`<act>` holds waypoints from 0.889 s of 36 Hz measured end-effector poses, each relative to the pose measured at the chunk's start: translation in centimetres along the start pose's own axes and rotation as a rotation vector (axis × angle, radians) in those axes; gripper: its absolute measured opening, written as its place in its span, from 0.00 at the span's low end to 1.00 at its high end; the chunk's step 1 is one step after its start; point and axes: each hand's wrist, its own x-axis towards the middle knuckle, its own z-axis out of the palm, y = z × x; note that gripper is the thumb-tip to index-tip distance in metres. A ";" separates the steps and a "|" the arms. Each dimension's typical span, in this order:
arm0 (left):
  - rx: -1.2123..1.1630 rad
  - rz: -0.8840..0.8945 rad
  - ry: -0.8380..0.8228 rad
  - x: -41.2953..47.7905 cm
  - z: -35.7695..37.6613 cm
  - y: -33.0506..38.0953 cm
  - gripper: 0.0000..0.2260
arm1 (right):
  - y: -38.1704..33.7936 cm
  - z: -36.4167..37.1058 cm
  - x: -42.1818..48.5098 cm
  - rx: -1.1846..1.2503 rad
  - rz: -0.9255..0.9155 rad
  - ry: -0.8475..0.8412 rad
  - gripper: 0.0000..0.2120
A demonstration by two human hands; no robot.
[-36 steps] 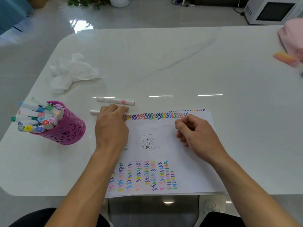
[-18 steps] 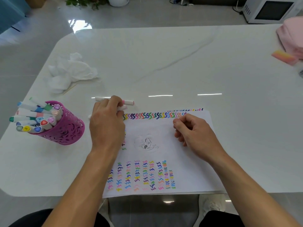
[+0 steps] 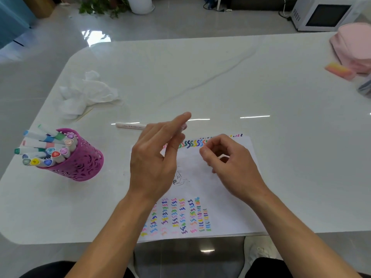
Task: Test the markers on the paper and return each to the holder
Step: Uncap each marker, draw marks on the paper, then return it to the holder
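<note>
Hovering left hand (image 3: 154,157) above paper (image 3: 230,187), fingers mostly straight but blurred; can't tell if I've a marker pinched. Right hand (image 3: 230,165) curled over paper, probably to steady it; can't tell what it holds. One marker (image 3: 128,125) lies on table (image 3: 220,77) just beyond paper, partly behind left hand. Holder (image 3: 80,161) sits left, handy for returns.

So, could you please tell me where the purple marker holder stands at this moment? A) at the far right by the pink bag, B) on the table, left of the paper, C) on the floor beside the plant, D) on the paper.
B: the purple marker holder stands on the table, off to the left of the paper and not touching it.
</note>
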 end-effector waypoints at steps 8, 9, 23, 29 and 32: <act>-0.442 -0.366 -0.052 -0.3 0.4 1.5 0.10 | -0.6 -0.3 -0.1 -0.072 -0.146 0.015 0.09; -0.466 -0.392 -0.073 -0.4 0.5 1.6 0.09 | -0.6 -0.4 -0.1 -0.082 -0.155 0.004 0.09; 0.096 -0.263 -0.571 -1.8 0.9 0.1 0.09 | 0.4 -1.2 -1.2 -0.638 -0.340 -0.103 0.06; 0.158 -0.218 -0.639 -1.9 1.1 0.2 0.11 | 0.7 -1.5 -1.1 -0.721 -0.315 -0.191 0.14; 0.158 -0.229 -0.607 -1.9 1.1 0.2 0.10 | 1.2 -1.5 -1.3 -0.735 -0.314 -0.198 0.16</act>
